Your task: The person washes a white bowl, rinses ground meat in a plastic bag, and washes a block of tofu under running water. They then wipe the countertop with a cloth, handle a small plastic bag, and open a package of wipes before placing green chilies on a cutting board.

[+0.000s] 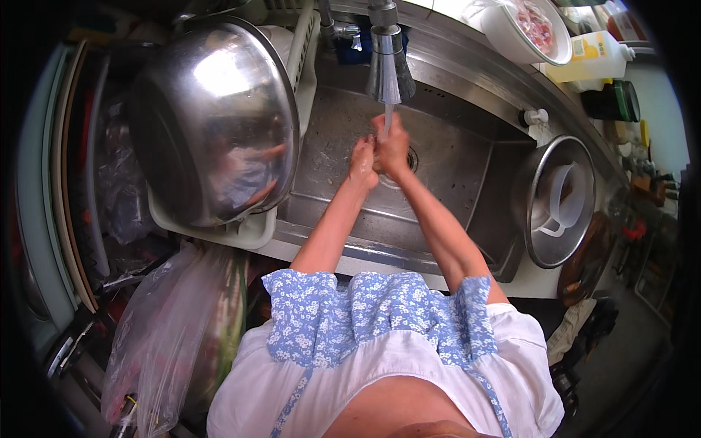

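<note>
Both my hands are together over the stainless steel sink [449, 159], below the faucet [385, 65]. A stream of water [388, 117] runs from its spout onto my right hand [393, 147]. My left hand [362, 163] looks wet and touches the right one, palm side inward. The fingers are partly hidden and blurred, so whether anything lies between the palms cannot be seen. Behind my right wrist the round drain [412, 159] shows in part.
A large steel basin [235, 120] leans in a pale dish rack [263, 230] on the left. A steel bowl [559, 246] holding a white plastic piece [567, 200] stands right. Beyond are a white bowl [498, 35] of bagged meat and a bottle [594, 57]. Plastic bags [164, 339] hang lower left.
</note>
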Demonstrator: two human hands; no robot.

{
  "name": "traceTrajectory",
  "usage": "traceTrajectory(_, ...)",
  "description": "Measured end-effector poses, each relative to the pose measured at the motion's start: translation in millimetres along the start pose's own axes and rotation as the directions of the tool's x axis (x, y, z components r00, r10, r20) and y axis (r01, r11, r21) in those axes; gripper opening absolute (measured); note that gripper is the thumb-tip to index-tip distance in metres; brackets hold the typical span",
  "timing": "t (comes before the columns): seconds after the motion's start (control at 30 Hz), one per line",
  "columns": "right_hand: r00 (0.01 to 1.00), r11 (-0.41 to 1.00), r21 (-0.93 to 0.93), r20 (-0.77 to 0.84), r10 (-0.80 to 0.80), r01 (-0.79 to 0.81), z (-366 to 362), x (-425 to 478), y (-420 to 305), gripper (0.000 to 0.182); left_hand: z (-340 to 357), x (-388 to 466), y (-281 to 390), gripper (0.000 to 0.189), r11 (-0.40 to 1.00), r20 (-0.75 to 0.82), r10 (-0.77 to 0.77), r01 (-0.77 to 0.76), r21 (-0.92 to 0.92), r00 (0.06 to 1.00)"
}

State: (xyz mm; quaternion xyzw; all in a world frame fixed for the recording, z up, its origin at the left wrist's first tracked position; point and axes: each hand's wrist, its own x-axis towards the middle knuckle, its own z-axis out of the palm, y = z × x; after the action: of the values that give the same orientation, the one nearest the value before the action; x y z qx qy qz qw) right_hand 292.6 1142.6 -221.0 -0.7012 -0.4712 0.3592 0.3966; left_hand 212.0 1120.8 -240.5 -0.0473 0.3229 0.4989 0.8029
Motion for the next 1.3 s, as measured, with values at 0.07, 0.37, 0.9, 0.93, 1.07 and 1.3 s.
traceTrajectory(0.07, 0.972, 0.937, 0.326, -0.147, 0.184, -0.128, -15, 23, 26, 0.03, 20, -15, 2, 0.014, 0.979, 0.001, 0.082, -0.081, 0.188, 0.997)
traceTrajectory(0.37, 0.919, 0.448, 0.806, 0.378, 0.113, -0.387, -40, -11, 5, 0.045, 13, -34, 31, 0.027, 0.902, 0.015, 0.218, -0.207, 0.379, 0.976)
traceTrajectory(0.9, 0.922, 0.527, 0.769, 0.379, 0.081, -0.362, -47, -2, -37, 0.038, -35, -32, 37, 0.029, 0.782, -0.392, 0.064, 0.198, 0.591, 0.918)
traceTrajectory(0.93, 0.933, 0.89, 0.397, 0.35, 0.081, -0.226, -45, 6, 11, 0.039, -28, -31, 38, 0.03, 0.774, -0.405, 0.064, 0.211, 0.597, 0.912)
traceTrajectory(1.07, 1.0, 0.96, -0.279, 0.019, -0.015, 0.02, -27, -12, 82, 0.043, -24, -27, 45, 0.035, 0.768, -0.36, 0.093, 0.163, 0.619, 0.928)
traceTrajectory(1.3, 0.857, 0.426, 0.745, 0.467, 0.217, -0.514, -22, -19, 21, 0.039, -11, -39, 39, 0.03, 0.85, -0.285, -0.047, 0.188, 0.493, 0.957)
